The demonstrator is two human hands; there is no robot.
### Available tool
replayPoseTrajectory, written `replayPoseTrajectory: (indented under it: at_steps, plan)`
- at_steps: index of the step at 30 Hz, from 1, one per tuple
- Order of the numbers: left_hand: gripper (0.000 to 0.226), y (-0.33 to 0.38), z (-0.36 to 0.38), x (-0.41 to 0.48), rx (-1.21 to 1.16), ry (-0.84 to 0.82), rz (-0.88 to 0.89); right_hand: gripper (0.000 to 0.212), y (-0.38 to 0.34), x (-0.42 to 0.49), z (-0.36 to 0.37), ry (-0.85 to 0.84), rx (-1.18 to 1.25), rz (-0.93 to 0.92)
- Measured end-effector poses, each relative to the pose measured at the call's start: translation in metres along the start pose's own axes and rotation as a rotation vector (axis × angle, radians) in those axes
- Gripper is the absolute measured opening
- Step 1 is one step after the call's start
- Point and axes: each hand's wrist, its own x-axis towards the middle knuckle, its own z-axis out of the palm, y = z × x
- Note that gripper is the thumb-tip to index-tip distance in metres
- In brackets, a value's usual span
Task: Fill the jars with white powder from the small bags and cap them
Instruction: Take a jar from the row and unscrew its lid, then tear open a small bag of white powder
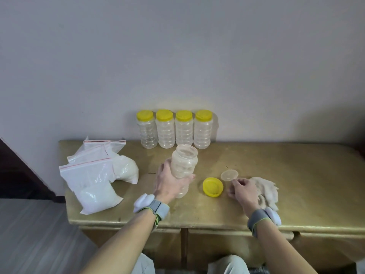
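- The open jar (184, 165) was held tilted above the table (276, 175), near its front middle. The left hand (169, 183) was wrapped round the jar's lower body, fingers and thumb curled on the ribbed wall.
- It looked like thin clear plastic: light, and likely to dent if squeezed. The ribs should give a sure hold, and a low grip leaves the mouth free.
- The jar looked empty, with perhaps a dusty film inside.
- Its yellow cap (213, 187) lay just right of the jar, with a clear disc (229, 175) beyond it.
- The right hand (244, 190) had its curled fingertips at the disc's near edge; whether they pinched it I cannot tell.
- Four capped jars (174, 129) stood in a row at the back, seemingly empty.
- The bags (96, 182) lay at the left, closed and holding white powder. They looked soft and liable to shift, so best lifted near the seal.
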Motion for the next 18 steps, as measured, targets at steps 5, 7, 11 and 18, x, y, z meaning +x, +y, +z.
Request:
replayPoseTrajectory:
  at_steps: [5,7,11,18]
  plan:
    - [0.082,0.007,0.025,-0.004,-0.174,0.065,-0.054,0.015,0.007,-0.004,0.007,0.11,-0.277,-0.087]
    - [0.085,0.007,0.028,-0.005,-0.184,0.056,-0.044,0.018,0.009,-0.007,0.009,0.158,-0.33,-0.121]
    - [0.091,0.005,0.031,-0.007,-0.159,0.017,-0.026,0.024,0.012,-0.006,0.011,0.156,-0.278,-0.121]
    - [0.091,0.003,0.024,-0.009,0.01,-0.137,-0.045,0.03,0.004,-0.02,0.007,0.158,-0.341,-0.163]
